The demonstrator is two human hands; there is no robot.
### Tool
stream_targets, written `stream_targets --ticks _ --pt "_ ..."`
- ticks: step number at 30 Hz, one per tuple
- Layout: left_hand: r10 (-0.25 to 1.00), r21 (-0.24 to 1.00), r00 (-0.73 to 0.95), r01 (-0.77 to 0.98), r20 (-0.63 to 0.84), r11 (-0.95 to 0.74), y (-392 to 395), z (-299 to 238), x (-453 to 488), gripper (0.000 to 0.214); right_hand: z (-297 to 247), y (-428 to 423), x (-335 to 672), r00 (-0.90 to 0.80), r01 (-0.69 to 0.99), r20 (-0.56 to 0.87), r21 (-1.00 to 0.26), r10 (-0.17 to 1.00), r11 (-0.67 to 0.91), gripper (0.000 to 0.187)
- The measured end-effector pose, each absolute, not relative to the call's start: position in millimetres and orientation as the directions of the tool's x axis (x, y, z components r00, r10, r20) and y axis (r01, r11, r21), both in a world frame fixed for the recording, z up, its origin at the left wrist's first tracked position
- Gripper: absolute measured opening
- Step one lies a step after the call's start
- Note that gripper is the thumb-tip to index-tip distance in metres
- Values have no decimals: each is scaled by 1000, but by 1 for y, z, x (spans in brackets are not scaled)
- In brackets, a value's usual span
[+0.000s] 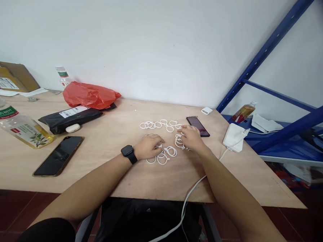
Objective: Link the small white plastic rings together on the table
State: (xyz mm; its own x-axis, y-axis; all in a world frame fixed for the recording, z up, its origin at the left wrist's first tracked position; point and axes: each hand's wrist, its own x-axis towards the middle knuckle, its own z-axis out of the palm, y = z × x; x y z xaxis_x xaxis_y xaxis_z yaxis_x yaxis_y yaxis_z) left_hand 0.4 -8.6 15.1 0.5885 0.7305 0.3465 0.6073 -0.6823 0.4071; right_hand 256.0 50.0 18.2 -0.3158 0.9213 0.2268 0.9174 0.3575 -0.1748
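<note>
Several white plastic rings point(161, 125) lie scattered on the wooden table point(119, 145). My left hand point(149, 146), with a black watch on its wrist, rests palm down on a cluster of rings point(164, 156), fingers curled over them. My right hand point(191, 137) lies over another small cluster of rings point(179, 141), fingers bent down onto them. What the fingers pinch is hidden under both hands.
A dark phone point(198, 126) lies just beyond my right hand. Another phone point(59, 156), a bottle point(19, 125), a black parcel point(72, 118), a red bag point(89, 96) and a cardboard box point(10, 76) sit left. A white charger point(234, 137) with cable and a blue rack point(285, 103) are right.
</note>
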Motion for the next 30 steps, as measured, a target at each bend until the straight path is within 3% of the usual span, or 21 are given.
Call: stream_targets --ticks 5,9,17,25,30 --pt "655 375 688 545 311 -750 -15 15 3 58 25 49 257 -349 901 179 -207 920 382 37" --pt "592 356 770 497 240 -791 -19 16 6 65 29 47 257 -417 877 117 -208 902 432 32" --pt "563 410 770 428 301 -805 -18 23 7 39 22 46 253 -452 862 133 -188 882 470 24" --pt "645 399 687 517 336 -758 -17 25 6 36 27 43 242 -367 718 418 -441 831 538 23" --pt "727 440 478 584 493 -682 -12 21 3 23 33 29 232 -369 634 494 -486 787 602 26"
